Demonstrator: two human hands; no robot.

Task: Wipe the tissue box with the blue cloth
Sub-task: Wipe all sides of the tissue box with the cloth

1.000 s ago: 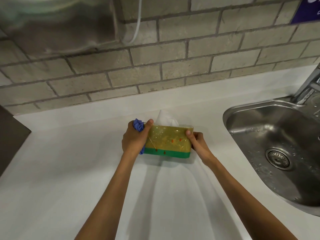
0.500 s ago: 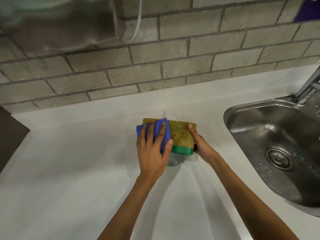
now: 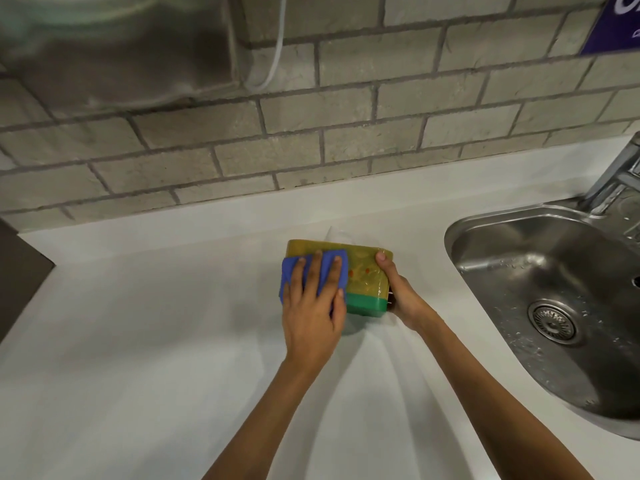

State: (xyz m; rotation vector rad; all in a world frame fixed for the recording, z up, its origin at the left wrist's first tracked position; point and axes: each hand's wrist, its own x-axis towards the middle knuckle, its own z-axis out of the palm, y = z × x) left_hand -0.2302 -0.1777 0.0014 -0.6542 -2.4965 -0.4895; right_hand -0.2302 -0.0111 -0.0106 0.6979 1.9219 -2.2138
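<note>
The tissue box (image 3: 365, 271) is yellow with a green band along its bottom and stands on the white counter (image 3: 138, 341); a white tissue (image 3: 334, 234) sticks up behind its top. My left hand (image 3: 313, 313) lies flat with spread fingers on the blue cloth (image 3: 325, 271), pressing it against the left half of the box's near face. My right hand (image 3: 401, 296) grips the box's right end, thumb on the upper right corner. The cloth and my left hand hide the box's left side.
A steel sink (image 3: 554, 306) with a drain is set into the counter at the right, its tap (image 3: 620, 174) at the far right edge. A brick wall (image 3: 346, 133) runs behind. A metal dispenser (image 3: 114, 46) hangs upper left. A dark surface (image 3: 17, 271) borders the counter's left.
My left hand moved from the box's left end onto its near face, spreading the blue cloth flat there. The right hand kept its hold on the right end.
</note>
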